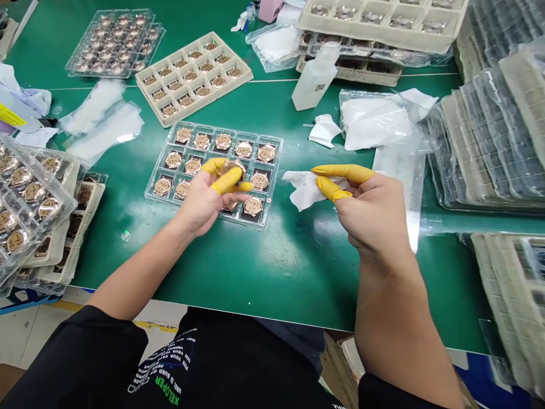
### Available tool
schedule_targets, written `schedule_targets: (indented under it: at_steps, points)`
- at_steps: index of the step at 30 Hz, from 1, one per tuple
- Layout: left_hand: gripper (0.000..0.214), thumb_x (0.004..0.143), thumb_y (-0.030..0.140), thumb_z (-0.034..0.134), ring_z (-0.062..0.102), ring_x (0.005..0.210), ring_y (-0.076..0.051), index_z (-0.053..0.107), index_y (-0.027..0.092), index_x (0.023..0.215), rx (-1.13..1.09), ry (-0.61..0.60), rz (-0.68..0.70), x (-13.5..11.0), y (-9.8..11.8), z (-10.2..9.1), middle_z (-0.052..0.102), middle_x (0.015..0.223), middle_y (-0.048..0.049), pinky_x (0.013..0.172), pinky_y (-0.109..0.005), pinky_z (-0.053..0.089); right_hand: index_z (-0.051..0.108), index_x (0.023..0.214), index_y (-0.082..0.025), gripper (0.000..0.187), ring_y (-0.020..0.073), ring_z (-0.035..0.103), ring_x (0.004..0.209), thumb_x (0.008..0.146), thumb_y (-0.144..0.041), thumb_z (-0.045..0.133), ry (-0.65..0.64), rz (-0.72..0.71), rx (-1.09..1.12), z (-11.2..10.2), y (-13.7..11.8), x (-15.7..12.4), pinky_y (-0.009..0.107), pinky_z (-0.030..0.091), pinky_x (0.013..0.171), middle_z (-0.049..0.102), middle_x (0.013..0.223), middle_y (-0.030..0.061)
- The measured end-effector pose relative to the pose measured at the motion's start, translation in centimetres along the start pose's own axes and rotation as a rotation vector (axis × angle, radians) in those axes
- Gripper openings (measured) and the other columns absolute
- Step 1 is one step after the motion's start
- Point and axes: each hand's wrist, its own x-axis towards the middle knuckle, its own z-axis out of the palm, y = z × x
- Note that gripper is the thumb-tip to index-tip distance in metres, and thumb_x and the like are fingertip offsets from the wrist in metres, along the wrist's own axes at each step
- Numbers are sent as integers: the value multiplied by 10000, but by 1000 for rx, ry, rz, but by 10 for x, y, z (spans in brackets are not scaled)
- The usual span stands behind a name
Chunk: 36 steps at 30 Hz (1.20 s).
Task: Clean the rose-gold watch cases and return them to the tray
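My left hand (210, 193), with yellow finger cots, is closed on a round copper-coloured metal piece (232, 166) just above a clear plastic tray (276, 170) filled with several such pieces. My right hand (366, 210), also in yellow cots, pinches a white wiping cloth (304, 187) to the right of that tray. The two hands are apart, both over the green table (255, 267).
A beige tray (244, 76) of pieces and another clear tray (113, 42) lie further back. Stacked trays stand at left (34, 199), back right (383, 28) and right (489, 136). A white bottle (315, 76), plastic bags (106, 122) and cloth scraps (323, 130) lie about.
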Motion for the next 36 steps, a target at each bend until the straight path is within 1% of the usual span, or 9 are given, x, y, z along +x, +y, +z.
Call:
schedule_targets:
  at_steps: [4, 7, 15, 24, 26, 28, 30, 33, 36]
  points:
    - [410, 714, 256, 957, 768, 844, -148, 635, 191, 959, -237, -133, -346, -20, -8, 12, 734, 966, -30, 817, -297, 684, 843, 933, -287, 217, 209, 715, 746, 770, -429, 855, -11, -13, -16, 7, -5, -6, 394, 616, 691, 791, 857, 31]
    - [378, 714, 233, 961, 768, 797, -138, 665, 183, 943, -238, -187, -439, -24, -11, 12, 747, 953, -37, 793, -285, 695, 842, 946, -294, 195, 208, 725, 750, 796, -419, 838, -70, -26, -42, 11, -5, -9, 378, 616, 668, 801, 881, 29]
    - [361, 688, 283, 984, 775, 788, -145, 749, 164, 934, -164, -276, -420, -26, -15, 13, 757, 908, -63, 693, -229, 667, 838, 988, -302, 183, 193, 729, 756, 831, -391, 812, -108, -59, -105, 16, 0, -11, 352, 620, 667, 810, 895, 18]
    - [332, 754, 332, 941, 774, 753, -152, 742, 171, 966, -87, -339, -381, -31, -13, 14, 780, 918, -69, 701, -277, 679, 842, 950, -304, 182, 215, 728, 769, 799, -406, 850, -42, -48, -93, 14, 0, -10, 384, 625, 675, 815, 905, 30]
    - [237, 822, 323, 883, 788, 767, -169, 762, 189, 975, -35, -521, -446, -35, -11, 11, 796, 943, -78, 669, -270, 678, 842, 951, -308, 177, 220, 729, 782, 805, -408, 852, -43, -48, -100, 13, 2, -10, 400, 629, 697, 813, 909, 33]
    - [114, 886, 288, 801, 806, 840, -213, 791, 222, 979, 116, -821, -494, -39, -10, 9, 804, 964, -85, 598, -266, 666, 840, 954, -311, 170, 225, 733, 800, 820, -414, 848, -44, -55, -118, 13, 3, -9, 413, 633, 724, 811, 918, 36]
    - [92, 896, 248, 757, 807, 955, -260, 817, 254, 966, 325, -1037, -414, -42, -8, 8, 802, 956, -91, 511, -246, 624, 837, 958, -311, 165, 224, 733, 801, 831, -416, 844, -40, -60, -122, 13, 4, -9, 421, 635, 737, 809, 919, 37]
    - [89, 870, 227, 774, 799, 893, -225, 832, 250, 933, 463, -1082, -236, -43, -3, 8, 797, 1102, -101, 488, -218, 579, 839, 946, -295, 156, 202, 721, 741, 827, -395, 848, -37, -64, -77, 14, 3, -9, 403, 633, 694, 803, 882, 29]
    - [138, 915, 265, 744, 706, 628, -100, 807, 200, 1020, 321, -1109, -357, -40, 2, 9, 767, 1250, -109, 484, -205, 534, 843, 925, -284, 129, 168, 697, 671, 820, -357, 852, -40, -85, -27, 15, 1, -9, 348, 615, 622, 794, 828, 16]
